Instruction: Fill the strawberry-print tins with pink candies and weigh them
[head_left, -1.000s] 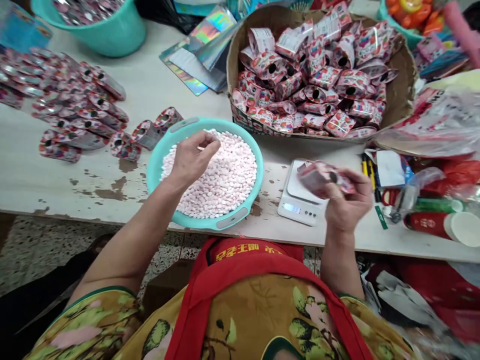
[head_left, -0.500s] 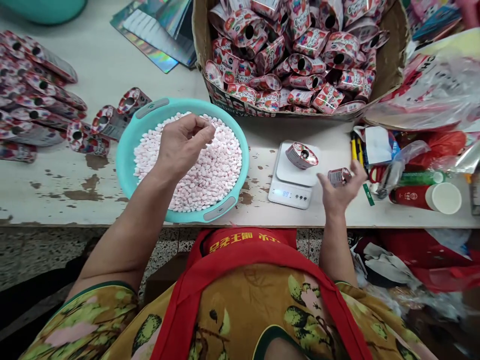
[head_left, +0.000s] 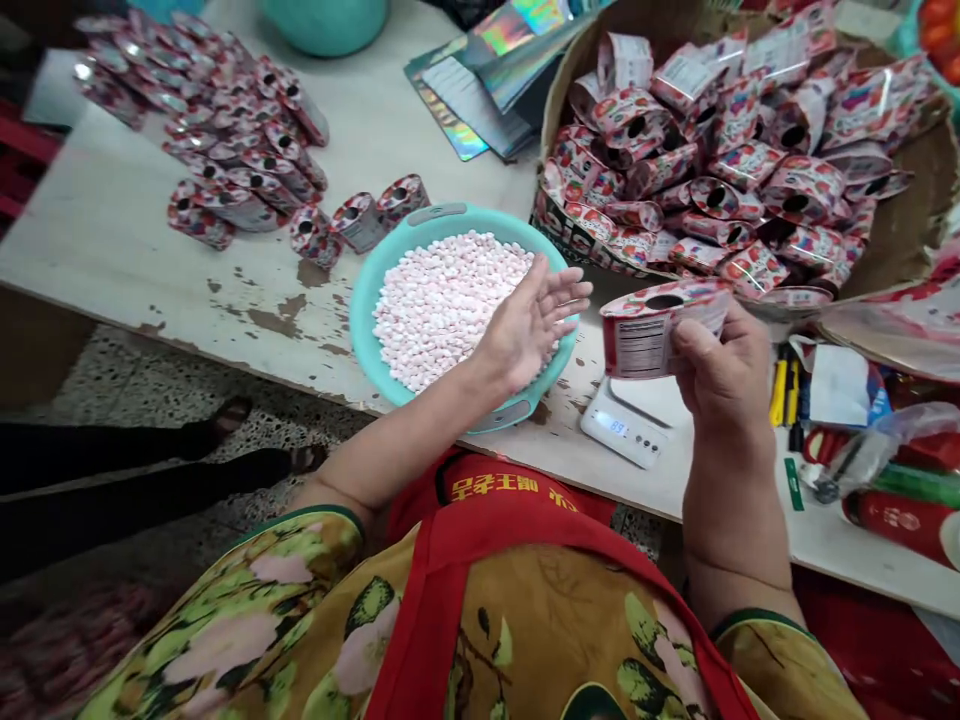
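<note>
My right hand [head_left: 724, 375] grips an oval candy box [head_left: 637, 345] with strawberry print and a dark round hole in its top, thumb on its labelled side. The box is in the air above the white digital scale [head_left: 624, 430], whose lit display seems to read 89. My left hand [head_left: 521, 325] hovers palm up over the right side of a turquoise basin [head_left: 362, 330], fingers stretched out and nothing visible in it. Small white and pinkish candies [head_left: 442, 300] fill the basin.
A cardboard carton [head_left: 559, 100] heaped with similar boxes stands behind the scale. Rows of boxes [head_left: 240, 150] occupy the table's left, with several beside the basin. Yellow cutters [head_left: 785, 390] and a red cup [head_left: 900, 520] lie at right. Someone's legs [head_left: 150, 490] show at left.
The candy box has left the scale and is in my right hand. My left hand has gone from pinched to open and turned palm up. The view has swung left.
</note>
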